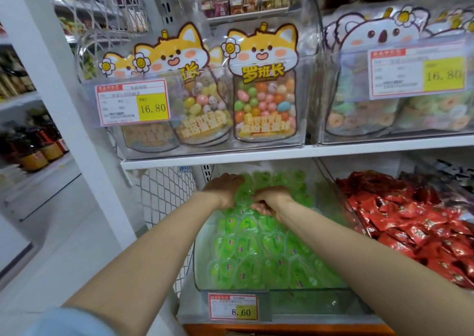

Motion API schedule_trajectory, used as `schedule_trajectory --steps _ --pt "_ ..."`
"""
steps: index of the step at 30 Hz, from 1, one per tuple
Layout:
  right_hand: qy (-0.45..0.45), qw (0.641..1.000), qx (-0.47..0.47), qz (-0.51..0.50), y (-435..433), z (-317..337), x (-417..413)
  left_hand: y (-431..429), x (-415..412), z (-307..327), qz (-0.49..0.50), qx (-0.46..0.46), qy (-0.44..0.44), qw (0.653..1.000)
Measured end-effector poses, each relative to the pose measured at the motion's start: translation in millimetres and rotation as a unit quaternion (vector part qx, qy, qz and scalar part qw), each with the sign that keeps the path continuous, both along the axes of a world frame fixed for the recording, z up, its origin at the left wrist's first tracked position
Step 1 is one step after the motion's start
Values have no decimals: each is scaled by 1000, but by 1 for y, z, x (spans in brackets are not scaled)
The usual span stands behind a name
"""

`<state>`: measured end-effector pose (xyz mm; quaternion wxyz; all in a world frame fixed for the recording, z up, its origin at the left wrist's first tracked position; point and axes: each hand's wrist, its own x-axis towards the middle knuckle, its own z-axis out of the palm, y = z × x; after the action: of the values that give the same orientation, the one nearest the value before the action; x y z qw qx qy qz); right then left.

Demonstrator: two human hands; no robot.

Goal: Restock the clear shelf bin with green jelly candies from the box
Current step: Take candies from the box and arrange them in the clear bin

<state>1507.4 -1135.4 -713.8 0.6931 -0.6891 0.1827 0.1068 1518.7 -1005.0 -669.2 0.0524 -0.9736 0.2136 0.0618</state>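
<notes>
The clear shelf bin [307, 290] sits on the lower shelf, filled with several green jelly candies [259, 248] in sealed cups. Both my arms reach into the back of the bin. My left hand [225, 185] lies palm down on the candies at the rear left, its fingertips hidden among them. Just to its right, my right hand [270, 199] has its fingers curled down into the candies, seemingly around some. The box is out of view.
A price tag reading 8.60 [234, 307] hangs on the bin front. Red wrapped candies [415, 222] fill the bin to the right. The shelf board [256, 156] above carries clear bins of cartoon candy bags. A white upright [77, 120] stands on the left.
</notes>
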Motion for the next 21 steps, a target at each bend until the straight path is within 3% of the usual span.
schedule_trajectory --steps 9,16,21 --pt "1 998 -30 -55 -3 -2 3 3 7 -2 13 -14 8 1000" --pt "-8 1000 27 -13 -1 8 -8 3 5 -4 -3 12 -9 1000" --pt "-39 997 16 -58 -1 4 -5 4 5 -4 -12 27 2 1000"
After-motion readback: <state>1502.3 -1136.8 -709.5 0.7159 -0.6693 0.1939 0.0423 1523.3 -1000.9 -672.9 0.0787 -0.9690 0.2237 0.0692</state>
